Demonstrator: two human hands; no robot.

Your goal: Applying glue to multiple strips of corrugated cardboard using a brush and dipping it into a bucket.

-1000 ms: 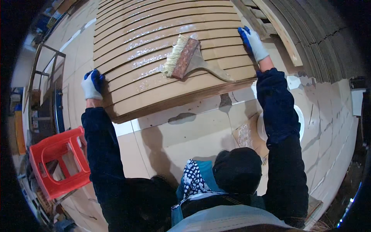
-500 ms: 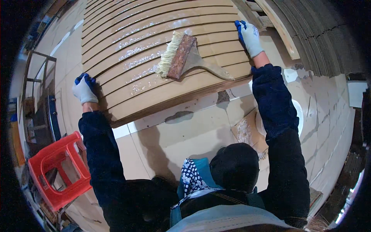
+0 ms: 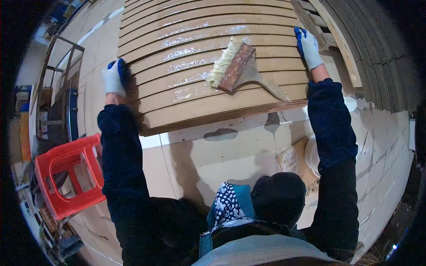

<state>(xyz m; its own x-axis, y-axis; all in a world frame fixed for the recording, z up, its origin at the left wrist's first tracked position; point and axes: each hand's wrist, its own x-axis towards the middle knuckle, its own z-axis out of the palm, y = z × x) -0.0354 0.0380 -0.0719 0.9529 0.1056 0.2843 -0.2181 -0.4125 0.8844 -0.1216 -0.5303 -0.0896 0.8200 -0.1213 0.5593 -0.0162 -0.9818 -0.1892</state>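
Observation:
A stack of brown cardboard sheets (image 3: 195, 116) lies before me, its layers staggered so that narrow strips show, with wet, shiny glue smeared across the middle. My left hand (image 3: 116, 78), in a white glove with blue fingers, is closed at the stack's left edge. At the opposite edge, my right hand (image 3: 309, 48) wears a matching glove, its fingers curled against the sheet ends. Between the hands a wide glue brush (image 3: 237, 66) rests on the strips, pale bristles to the left and handle toward the near right. Neither hand touches it.
A red plastic stool (image 3: 69, 175) stands at the left, below a metal frame (image 3: 66, 48). To the right are a wooden plank (image 3: 339, 44) and a tall pile of cardboard (image 3: 377, 53). A white bucket (image 3: 312, 153) and a glue-stained cardboard piece (image 3: 293, 159) sit on the floor near my right arm.
Both hands have slid a little farther away from me along the stack's edges. The whole view has shifted, so the stack, brush and stool appear moved. The brush stays lying on the strips.

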